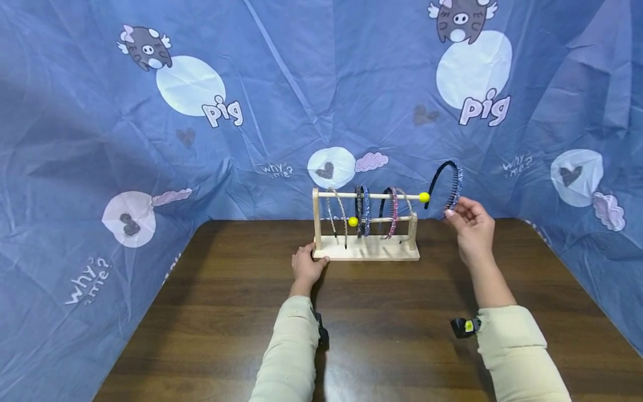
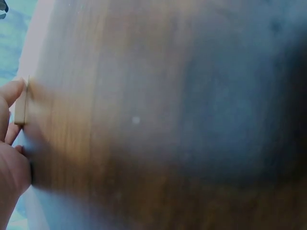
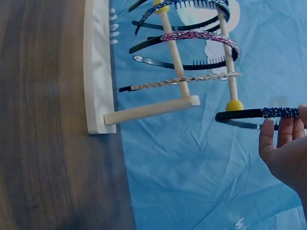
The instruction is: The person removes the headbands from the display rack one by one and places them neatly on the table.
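Note:
A wooden headband rack (image 1: 366, 254) stands on the table, with two rods ending in yellow balls. My left hand (image 1: 306, 264) grips the left end of its base; in the left wrist view the thumb and fingers (image 2: 12, 90) lie on either side of the base's edge. Between thumb and fingers, my right hand (image 1: 474, 230) pinches a black headband with blue glitter (image 1: 459, 181). This headband is held up just right of the upper rod's yellow ball (image 1: 424, 197), its black tip close to the ball. In the right wrist view, the same headband (image 3: 280, 112) overlaps the ball's edge.
Several headbands hang on the rods: a pale beaded one (image 1: 341, 215) at left, black and blue glittery ones (image 1: 366, 212) mid-rack, a pink one (image 1: 394, 209) and another pale one (image 1: 412, 215) at right. Blue printed cloth (image 1: 281, 111) surrounds the brown wooden table (image 1: 392, 335).

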`<state>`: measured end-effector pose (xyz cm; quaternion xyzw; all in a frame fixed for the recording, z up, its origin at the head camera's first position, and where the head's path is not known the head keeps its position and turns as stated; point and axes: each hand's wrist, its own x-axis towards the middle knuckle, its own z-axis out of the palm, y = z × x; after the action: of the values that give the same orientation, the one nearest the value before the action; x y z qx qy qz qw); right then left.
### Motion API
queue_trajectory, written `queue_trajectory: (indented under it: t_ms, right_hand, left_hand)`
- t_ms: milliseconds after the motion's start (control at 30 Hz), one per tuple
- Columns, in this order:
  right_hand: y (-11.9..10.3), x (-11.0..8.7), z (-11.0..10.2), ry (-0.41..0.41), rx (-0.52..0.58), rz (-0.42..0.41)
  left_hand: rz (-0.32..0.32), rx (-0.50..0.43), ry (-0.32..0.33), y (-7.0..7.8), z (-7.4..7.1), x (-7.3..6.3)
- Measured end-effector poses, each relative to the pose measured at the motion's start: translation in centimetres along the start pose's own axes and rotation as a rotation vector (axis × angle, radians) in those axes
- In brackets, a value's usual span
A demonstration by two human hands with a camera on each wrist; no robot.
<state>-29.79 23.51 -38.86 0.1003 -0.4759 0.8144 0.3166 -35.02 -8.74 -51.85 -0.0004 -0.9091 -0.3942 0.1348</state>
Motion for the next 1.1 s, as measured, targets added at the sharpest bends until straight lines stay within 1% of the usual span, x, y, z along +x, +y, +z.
queue_trajectory:
  t_ms: [133, 333, 567, 667, 767, 833, 1033, 1100]
  right_hand:
    - [-0.7, -0.8, -0.3, -0.009, 0.02, 0.006]
    - [-1.5, -2.6, -1.1, -0.063, 0.002, 0.037]
    - [-1.5, -5.1, -2.0, -0.206, 0.032, 0.086]
    - [-1.4, -6.2, -2.1, -0.252, 0.027, 0.101]
    - [-1.1, -7.3, -2.0, -0.28, -0.04, 0.124]
    - [-0.9, -8.0, -1.9, -0.299, -0.107, 0.141]
    - [-0.1, -9.5, -1.6, -0.367, -0.309, 0.184]
    - [0.1, -9.7, -1.5, -0.394, -0.357, 0.196]
  left_hand:
    - [0.006, -0.014, -0.004, 0.0, 0.0, 0.0]
    - [0.017, -0.037, -0.004, -0.2, 0.0, 0.2]
    - [0.03, -0.047, -0.005, -0.6, -0.1, 0.4]
    - [0.031, -0.05, -0.005, -0.6, -0.1, 0.3]
    - [0.015, -0.055, -0.008, -0.5, -0.1, 0.2]
    - [0.013, -0.056, -0.006, -0.4, -0.2, 0.2]
    - [0.032, -0.073, 0.006, -0.4, -0.2, 0.1]
    - [0.039, -0.078, 0.007, -0.4, -0.1, 0.2]
